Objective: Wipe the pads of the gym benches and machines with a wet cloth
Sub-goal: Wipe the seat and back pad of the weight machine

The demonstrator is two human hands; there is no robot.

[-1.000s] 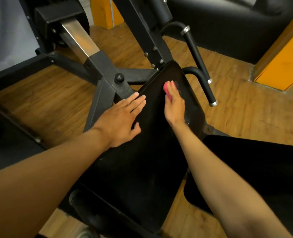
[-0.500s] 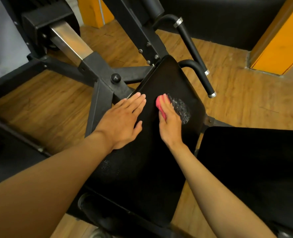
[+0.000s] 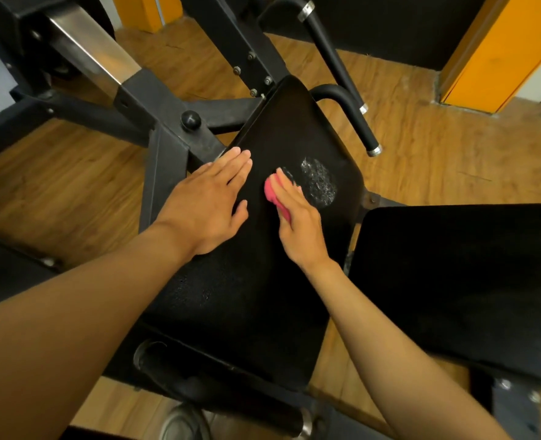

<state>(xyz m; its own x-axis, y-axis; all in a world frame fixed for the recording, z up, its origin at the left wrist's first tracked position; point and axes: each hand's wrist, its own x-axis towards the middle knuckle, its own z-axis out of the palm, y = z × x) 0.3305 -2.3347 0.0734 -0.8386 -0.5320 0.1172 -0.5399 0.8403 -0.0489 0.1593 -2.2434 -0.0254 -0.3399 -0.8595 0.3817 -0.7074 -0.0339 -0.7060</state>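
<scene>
A long black pad (image 3: 256,281) of a gym machine slants away from me in the middle of the view. My right hand (image 3: 297,220) presses a pink cloth (image 3: 274,196) flat onto its upper half. Just beyond my fingertips a wet, foamy patch (image 3: 320,182) shines on the pad. My left hand (image 3: 205,201) lies flat on the pad's left edge, fingers together and extended, holding nothing. A second black pad (image 3: 459,281) sits to the right, apart from both hands.
The machine's black steel frame (image 3: 164,144) with a round knob (image 3: 190,120) and a chrome bar (image 3: 88,49) runs to the upper left. Two black handles (image 3: 351,115) stick out past the pad's top. Wooden floor surrounds it; an orange column (image 3: 498,49) stands at the upper right.
My right hand has drawn the pink cloth down the pad toward me, leaving a wet foamy patch where it was. My left hand has stayed on the pad's left edge.
</scene>
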